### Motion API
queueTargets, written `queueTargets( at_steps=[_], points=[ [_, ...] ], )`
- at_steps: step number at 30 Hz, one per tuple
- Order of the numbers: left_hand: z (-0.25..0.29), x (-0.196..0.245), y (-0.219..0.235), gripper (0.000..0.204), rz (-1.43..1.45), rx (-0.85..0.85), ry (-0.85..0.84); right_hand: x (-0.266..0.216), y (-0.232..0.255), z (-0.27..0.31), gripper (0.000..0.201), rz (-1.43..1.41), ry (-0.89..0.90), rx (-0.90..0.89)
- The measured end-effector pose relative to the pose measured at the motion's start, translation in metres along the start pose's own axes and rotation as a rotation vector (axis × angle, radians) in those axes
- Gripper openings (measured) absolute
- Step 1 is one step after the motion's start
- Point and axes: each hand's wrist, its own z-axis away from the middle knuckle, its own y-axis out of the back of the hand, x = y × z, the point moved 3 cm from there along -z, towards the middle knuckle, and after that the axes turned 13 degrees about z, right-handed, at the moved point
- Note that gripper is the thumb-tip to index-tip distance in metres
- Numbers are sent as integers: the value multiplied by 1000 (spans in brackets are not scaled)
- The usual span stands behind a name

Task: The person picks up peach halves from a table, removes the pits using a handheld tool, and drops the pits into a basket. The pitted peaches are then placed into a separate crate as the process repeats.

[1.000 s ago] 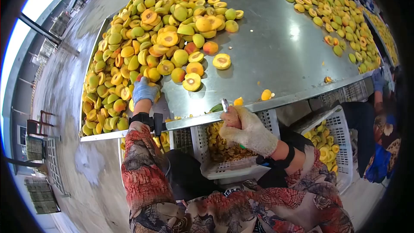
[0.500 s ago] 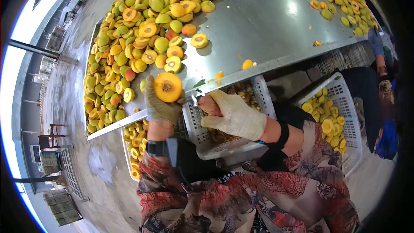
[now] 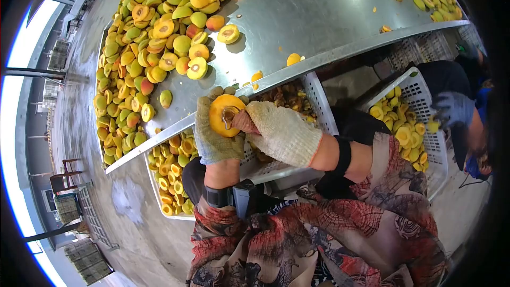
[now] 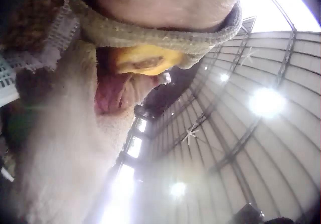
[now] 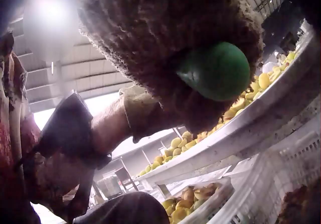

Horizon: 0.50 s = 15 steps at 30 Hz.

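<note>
In the head view my gloved left hand holds a peach half with its cut face turned up, just in front of the table edge. My right hand, in a white knit glove with bare thumb showing, grips a pitting spoon whose metal loop sits at the pit in the middle of that face. The spoon's rounded green handle end sticks out of the fist in the right wrist view. In the left wrist view, the yellow flesh shows between the left glove and the right thumb.
A metal table bears a big heap of peach halves. Below its edge stand a crate of halves, a white crate with dark pits and scraps, and another crate of halves. Another person's gloved hand is at right.
My left hand has left the heap with a peach half and brought it right, to my right hand. The spoon's loop has come onto the cut face. The head view has shifted.
</note>
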Motion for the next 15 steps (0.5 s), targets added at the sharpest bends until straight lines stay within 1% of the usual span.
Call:
queueTargets(
  at_steps=[1,2,4,8,9,10,14,15],
  points=[
    [1,1,0,44,-32,-35,-53,-2,-1,1,23,41,8,9],
    [3,0,0,44,-33,-30,-49,-3,-3,2,23,38,3,6],
    [5,0,0,43,-62,-3,-112,-5,-4,0,21,36,2,-1],
    [10,-1,2,41,-61,22,-133,-11,5,-1,20,-38,16,-7],
    [13,-1,-2,40,-103,-26,-144,-11,6,0,17,-82,-10,-20],
    [16,0,-7,39,-146,-74,-153,-11,6,1,21,-126,-37,-34],
    [18,-1,-10,37,-205,-48,-138,-10,6,0,27,-139,-57,-30],
    [18,0,-9,36,-238,-60,-148,-10,8,0,28,-181,-84,-76]
  ],
)
